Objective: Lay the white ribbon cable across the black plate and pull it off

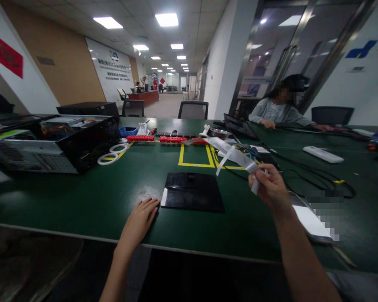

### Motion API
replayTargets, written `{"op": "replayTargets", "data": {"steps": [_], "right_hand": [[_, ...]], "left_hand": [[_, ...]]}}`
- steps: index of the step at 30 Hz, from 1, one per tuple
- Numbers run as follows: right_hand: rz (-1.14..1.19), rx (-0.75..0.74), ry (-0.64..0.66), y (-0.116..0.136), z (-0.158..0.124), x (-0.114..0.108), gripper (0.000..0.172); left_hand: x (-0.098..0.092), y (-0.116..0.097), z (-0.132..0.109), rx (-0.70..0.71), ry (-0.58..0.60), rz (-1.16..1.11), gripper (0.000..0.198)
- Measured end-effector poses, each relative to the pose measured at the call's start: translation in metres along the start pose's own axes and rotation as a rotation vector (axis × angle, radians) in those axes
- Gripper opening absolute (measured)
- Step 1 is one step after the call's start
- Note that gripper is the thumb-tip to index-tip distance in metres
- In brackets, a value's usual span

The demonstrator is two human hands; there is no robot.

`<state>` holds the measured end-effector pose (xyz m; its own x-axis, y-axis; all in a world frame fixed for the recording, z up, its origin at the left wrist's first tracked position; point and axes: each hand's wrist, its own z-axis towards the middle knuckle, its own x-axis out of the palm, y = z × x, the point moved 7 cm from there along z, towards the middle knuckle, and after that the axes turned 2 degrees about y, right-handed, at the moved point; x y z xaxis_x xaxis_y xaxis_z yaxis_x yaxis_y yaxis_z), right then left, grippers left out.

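Observation:
My left hand [141, 220] lies flat on the green table [82, 197], fingers stretched out, touching the left edge of a flat black panel [192, 191]. Raised above the table to the right of the panel, my right hand [271, 186] is closed on the end of a long white strip [231, 153]. From that hand the strip runs up and to the left, with a loose tail hanging down. A small white label sits at the panel's left edge.
An open computer case [50, 144] stands at the left, with two white rings [113, 153] beside it. A yellow taped rectangle [195, 157], red parts [160, 138], a metal bowl [220, 133] and black cables [315, 176] lie farther back. A seated person [280, 109] works at the far right.

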<state>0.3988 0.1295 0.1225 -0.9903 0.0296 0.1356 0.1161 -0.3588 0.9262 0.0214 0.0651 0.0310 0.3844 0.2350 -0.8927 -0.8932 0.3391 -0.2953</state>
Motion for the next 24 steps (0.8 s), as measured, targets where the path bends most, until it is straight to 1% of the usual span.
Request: {"op": "replayTargets", "data": {"steps": [3,5,9,11,14,17,24], "right_hand": [[0.012,0.140,0.232,-0.014,-0.008,0.024,0.034],[-0.031,0.257,0.377,-0.026,-0.014,0.039,0.032],[-0.237,0.425,0.662,-0.050,-0.028,0.064,0.030],[-0.358,0.464,0.742,-0.060,-0.032,0.069,0.031],[-0.491,0.488,0.774,-0.072,-0.033,0.069,0.031],[-0.568,0.494,0.783,-0.080,-0.033,0.070,0.030],[-0.634,0.482,0.742,-0.084,-0.032,0.072,0.030]], "left_hand": [[0.002,0.001,0.000,0.003,0.009,0.007,0.033],[0.003,0.002,0.000,0.010,0.004,0.004,0.033],[0.004,0.004,0.001,0.007,0.009,-0.004,0.032],[0.005,0.003,0.001,0.003,0.018,-0.002,0.033],[0.004,0.003,0.001,0.000,0.023,0.003,0.034],[0.004,0.002,0.001,0.001,0.020,-0.003,0.034],[-0.001,0.000,0.003,-0.005,0.003,-0.017,0.032]]}}
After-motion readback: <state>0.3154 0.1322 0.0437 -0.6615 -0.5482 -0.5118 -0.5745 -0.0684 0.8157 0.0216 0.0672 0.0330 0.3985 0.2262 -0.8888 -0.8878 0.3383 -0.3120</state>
